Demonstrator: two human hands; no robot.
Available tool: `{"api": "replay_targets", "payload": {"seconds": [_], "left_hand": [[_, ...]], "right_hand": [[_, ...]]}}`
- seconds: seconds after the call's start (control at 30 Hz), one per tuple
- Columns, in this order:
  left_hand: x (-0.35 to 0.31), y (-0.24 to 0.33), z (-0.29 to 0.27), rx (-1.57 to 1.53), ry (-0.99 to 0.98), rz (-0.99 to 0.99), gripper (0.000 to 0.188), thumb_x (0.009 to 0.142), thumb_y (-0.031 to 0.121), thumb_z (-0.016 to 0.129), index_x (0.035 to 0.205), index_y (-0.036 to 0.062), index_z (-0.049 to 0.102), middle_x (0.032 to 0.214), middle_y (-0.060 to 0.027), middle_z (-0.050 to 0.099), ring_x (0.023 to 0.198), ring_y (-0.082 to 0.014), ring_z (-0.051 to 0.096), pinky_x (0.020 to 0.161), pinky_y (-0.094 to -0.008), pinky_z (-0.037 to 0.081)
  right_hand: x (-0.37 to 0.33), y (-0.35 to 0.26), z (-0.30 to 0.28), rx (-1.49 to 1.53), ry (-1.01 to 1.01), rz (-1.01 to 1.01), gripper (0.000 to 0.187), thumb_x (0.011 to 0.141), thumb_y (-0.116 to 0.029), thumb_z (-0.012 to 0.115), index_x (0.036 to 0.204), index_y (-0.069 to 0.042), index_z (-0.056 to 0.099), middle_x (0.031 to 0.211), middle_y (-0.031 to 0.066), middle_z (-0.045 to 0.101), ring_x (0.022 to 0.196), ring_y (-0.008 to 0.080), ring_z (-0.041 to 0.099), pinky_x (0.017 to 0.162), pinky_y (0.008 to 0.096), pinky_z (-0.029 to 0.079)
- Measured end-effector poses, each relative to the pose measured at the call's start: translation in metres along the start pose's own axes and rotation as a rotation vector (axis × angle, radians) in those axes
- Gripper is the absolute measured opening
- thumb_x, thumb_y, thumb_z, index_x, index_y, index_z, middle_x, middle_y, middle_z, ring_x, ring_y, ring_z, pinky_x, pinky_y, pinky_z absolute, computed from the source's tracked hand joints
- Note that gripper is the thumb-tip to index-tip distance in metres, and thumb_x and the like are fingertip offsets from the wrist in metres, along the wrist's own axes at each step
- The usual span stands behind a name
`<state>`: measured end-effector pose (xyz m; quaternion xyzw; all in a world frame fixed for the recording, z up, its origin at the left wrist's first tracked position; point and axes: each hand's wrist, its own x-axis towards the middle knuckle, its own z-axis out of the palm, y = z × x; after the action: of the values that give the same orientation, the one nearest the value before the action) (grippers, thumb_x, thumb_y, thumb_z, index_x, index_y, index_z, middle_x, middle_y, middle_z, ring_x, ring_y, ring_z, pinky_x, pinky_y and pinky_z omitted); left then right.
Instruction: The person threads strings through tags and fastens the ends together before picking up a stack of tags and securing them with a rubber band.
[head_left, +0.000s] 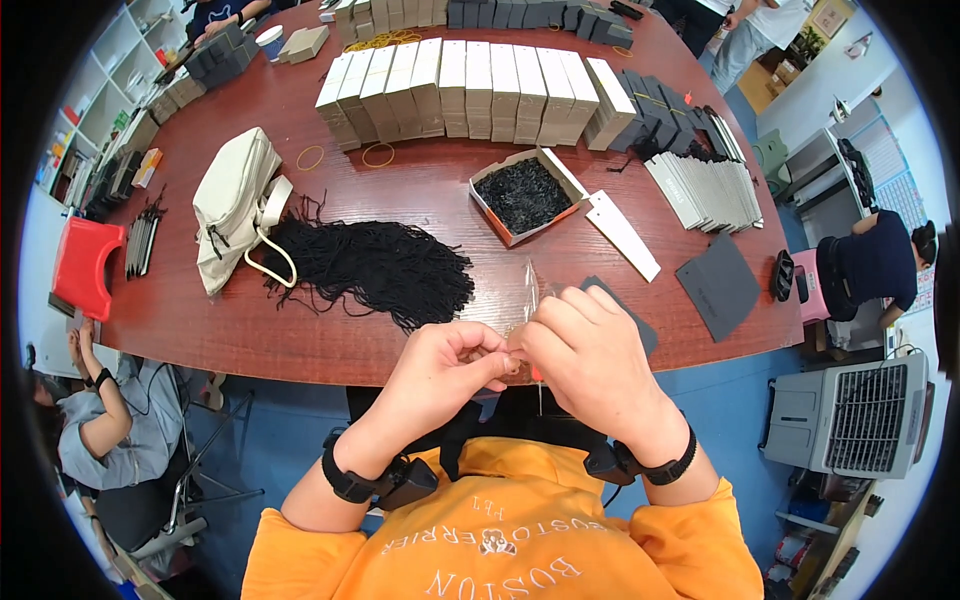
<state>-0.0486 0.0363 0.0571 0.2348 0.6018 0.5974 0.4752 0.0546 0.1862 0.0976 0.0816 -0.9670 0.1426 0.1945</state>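
Observation:
Above the table's near edge, my left hand (440, 375) and my right hand (590, 350) meet with their fingertips pinched together. What lies between the fingers is small and mostly hidden. A clear plastic piece (530, 285) stands up just beyond them, and a bit of orange-red shows below. Beside my right hand, partly covered by it, lie dark grey cards (635, 315). A thick bundle of black cords (380, 270) is spread to the far left of my hands. Farther out, an open box (480, 205) holds many tiny black pieces.
A cream drawstring bag (225, 225) rests on the red-brown table (230, 335). Stacked white-topped cards (480, 90) line the back; grey cards (700, 190) fan out right. A white strip (622, 238) and dark sheet (718, 285) lie nearby. A person (110, 430) sits left.

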Motion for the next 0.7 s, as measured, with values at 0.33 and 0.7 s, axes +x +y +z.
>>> {"api": "replay_targets", "payload": {"seconds": [0.33, 0.7], "left_hand": [[-0.007, 0.004, 0.011, 0.629, 0.154, 0.399, 0.006, 0.077, -0.001, 0.059, 0.081, -0.0041, 0.057, 0.073, -0.016, 0.059, 0.064, -0.0247, 0.062, 0.057, -0.0312, 0.047], [-0.004, -0.012, 0.009, 0.386, 0.198, 0.403, 0.014, 0.072, -0.003, 0.06, 0.085, -0.0035, 0.058, 0.075, -0.0111, 0.061, 0.067, -0.0201, 0.059, 0.06, -0.0305, 0.046]], "right_hand": [[0.012, -0.01, 0.008, 0.037, 0.002, 0.036, 0.013, 0.065, -0.011, 0.064, 0.073, -0.008, 0.053, 0.07, 0.0058, 0.05, 0.066, 0.0229, 0.053, 0.059, 0.0336, 0.04], [0.016, -0.023, 0.009, 0.118, -0.062, 0.027, 0.007, 0.07, -0.006, 0.059, 0.077, -0.003, 0.059, 0.074, 0.0067, 0.055, 0.072, 0.0236, 0.057, 0.063, 0.0326, 0.045]]}}
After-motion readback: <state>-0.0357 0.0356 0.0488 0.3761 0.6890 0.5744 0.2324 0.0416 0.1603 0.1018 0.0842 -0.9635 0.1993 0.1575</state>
